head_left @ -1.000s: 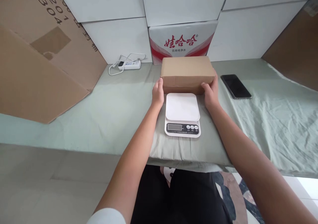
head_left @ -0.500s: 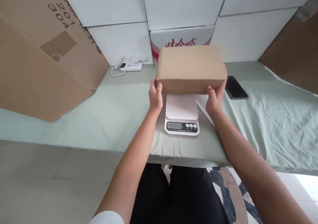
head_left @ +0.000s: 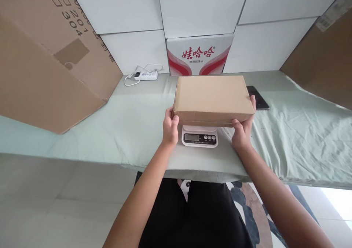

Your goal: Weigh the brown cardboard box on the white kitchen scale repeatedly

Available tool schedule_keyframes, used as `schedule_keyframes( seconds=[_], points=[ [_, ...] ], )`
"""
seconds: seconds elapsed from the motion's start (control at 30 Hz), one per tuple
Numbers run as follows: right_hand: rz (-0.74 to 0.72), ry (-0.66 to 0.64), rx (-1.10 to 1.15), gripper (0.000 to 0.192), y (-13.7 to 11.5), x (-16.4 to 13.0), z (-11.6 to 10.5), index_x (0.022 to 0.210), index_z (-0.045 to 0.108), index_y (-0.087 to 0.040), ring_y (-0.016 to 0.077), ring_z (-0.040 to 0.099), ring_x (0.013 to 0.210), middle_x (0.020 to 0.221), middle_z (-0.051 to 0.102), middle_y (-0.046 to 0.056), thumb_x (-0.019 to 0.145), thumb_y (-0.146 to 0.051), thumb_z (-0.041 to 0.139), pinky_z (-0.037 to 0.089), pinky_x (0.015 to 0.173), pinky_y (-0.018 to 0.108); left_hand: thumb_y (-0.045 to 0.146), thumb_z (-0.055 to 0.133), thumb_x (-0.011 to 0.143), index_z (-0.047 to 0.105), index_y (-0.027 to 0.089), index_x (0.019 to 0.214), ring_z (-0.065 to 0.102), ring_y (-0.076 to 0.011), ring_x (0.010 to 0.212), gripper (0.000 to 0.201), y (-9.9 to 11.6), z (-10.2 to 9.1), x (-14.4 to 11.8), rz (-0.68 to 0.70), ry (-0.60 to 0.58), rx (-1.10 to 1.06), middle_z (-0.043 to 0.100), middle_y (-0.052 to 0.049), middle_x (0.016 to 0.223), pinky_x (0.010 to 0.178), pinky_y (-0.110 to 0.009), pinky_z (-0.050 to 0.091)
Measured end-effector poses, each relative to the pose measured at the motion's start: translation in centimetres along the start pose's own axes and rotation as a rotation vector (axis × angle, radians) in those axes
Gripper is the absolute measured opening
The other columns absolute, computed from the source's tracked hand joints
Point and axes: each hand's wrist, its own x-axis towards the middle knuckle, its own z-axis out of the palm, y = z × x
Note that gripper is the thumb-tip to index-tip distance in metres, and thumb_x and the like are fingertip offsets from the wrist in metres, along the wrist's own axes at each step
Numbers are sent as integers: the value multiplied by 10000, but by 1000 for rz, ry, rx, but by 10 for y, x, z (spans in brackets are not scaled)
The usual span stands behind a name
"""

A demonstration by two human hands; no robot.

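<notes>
A closed brown cardboard box [head_left: 213, 95] is gripped at both ends, over a white digital kitchen scale [head_left: 199, 139]. My left hand [head_left: 171, 127] closes on its left end, thumb against the front face. At the right end my right hand [head_left: 244, 127] holds it, thumb on the lower front edge and a finger up the side. The box hides most of the scale's weighing plate; the display and buttons show in front. Whether the box touches the plate I cannot tell.
Behind the box stands a white and red printed carton [head_left: 199, 55] against white panels. A black phone [head_left: 258, 98] lies to the right, partly hidden. A white power strip with a cable [head_left: 146, 75] lies at back left. Large cardboard pieces [head_left: 55, 68] flank the green cloth-covered table [head_left: 132, 130].
Both hands have brought the box down and nearer to me, over the scale's plate. The printed carton behind it now shows more fully.
</notes>
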Motion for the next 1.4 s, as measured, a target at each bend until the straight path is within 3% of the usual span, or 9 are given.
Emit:
schedule_keyframes(
  seconds=[0.1, 0.23, 0.43, 0.7, 0.93, 1.1, 1.27, 1.4],
  points=[
    [15, -24, 9, 1129, -3, 3, 4, 1782, 389, -282, 464, 354, 1796, 1794, 517, 172, 858, -826, 743, 239, 1501, 743, 912, 644, 957, 671, 253, 1135, 783, -354, 1218, 684, -1, -1, 0, -28, 19, 27, 814, -140, 1238, 1009, -497, 623],
    [37, -37, 20, 1075, -6, 4, 6, 1757, 425, -286, 457, 462, 1721, 1799, 515, 166, 864, -785, 755, 252, 1493, 740, 932, 602, 970, 682, 256, 1174, 772, -344, 1236, 710, -4, -2, 1, -49, 22, 57, 812, -135, 1276, 1017, -485, 612],
    [57, -27, 36, 1054, -9, 4, 6, 1753, 442, -314, 437, 394, 1768, 1791, 540, 133, 857, -766, 763, 235, 1505, 723, 924, 591, 985, 700, 260, 1210, 771, -344, 1274, 709, -4, -2, 1, -52, 38, 52, 815, -139, 1316, 1048, -481, 613],
    [46, -29, 26, 1042, -4, 7, 5, 1718, 479, -373, 451, 452, 1728, 1810, 522, 104, 837, -867, 736, 261, 1482, 759, 936, 616, 960, 701, 279, 1311, 731, -366, 1430, 750, 0, 0, 1, -51, 66, 17, 797, -145, 1438, 1166, -507, 609],
    [64, -31, 30, 1054, -5, 7, 5, 1750, 445, -356, 451, 499, 1709, 1816, 524, 124, 861, -843, 734, 361, 1453, 739, 922, 612, 977, 716, 271, 1266, 735, -377, 1416, 720, 3, 2, 2, -51, 43, 12, 802, -152, 1406, 1168, -529, 621],
    [56, -7, 36, 1080, -4, 8, 7, 1768, 430, -312, 449, 398, 1782, 1811, 514, 149, 865, -811, 750, 292, 1495, 714, 927, 619, 970, 721, 271, 1290, 737, -378, 1431, 737, 2, 3, 1, -55, 48, 14, 801, -152, 1445, 1187, -528, 616],
    [69, -15, 45, 1088, 1, 9, 7, 1778, 416, -350, 441, 335, 1817, 1893, 430, 104, 851, -804, 760, 239, 1518, 705, 912, 578, 1004, 703, 275, 1401, 722, -382, 1498, 760, -1, 3, 3, -47, 21, 36, 777, -166, 1540, 1220, -543, 617],
    [52, -34, 65, 1060, 9, 8, 4, 1790, 392, -366, 442, 370, 1803, 1902, 422, 97, 883, -792, 735, 229, 1509, 736, 859, 610, 1020, 719, 288, 1448, 610, -390, 1667, 722, 5, 5, 2, 78, 96, 37, 712, -159, 1683, 1377, -576, 524]
  ],
)
